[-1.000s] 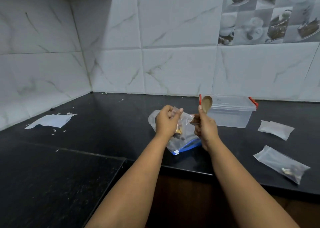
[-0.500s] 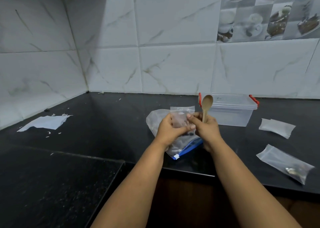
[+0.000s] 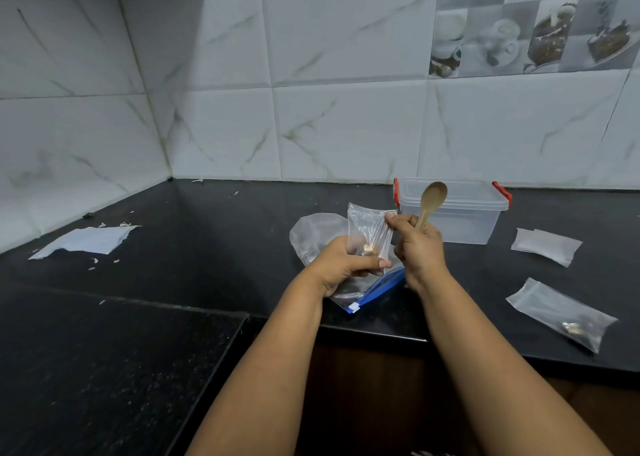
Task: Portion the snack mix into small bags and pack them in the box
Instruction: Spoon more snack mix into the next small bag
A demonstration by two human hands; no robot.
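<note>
I am wearing nothing on my forearms: both are showing bare, without sleeves, and my left hand [image 3: 341, 265] and right hand [image 3: 419, 247] are showing no rings.

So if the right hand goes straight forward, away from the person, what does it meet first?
Probably the clear box with red latches: it stands right behind the right hand and the spoon, though depth is unclear.

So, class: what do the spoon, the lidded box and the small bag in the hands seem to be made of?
Spoon: probably wood, or wood-look plastic; pale tan, matt, no shine.
Box: clear rigid plastic; the counter shows through its walls, and its clips are red.
Small bag: thin clear plastic film; glossy creases, with bits of snack mix visible inside. The left hand and right hand both pinch it.
</note>
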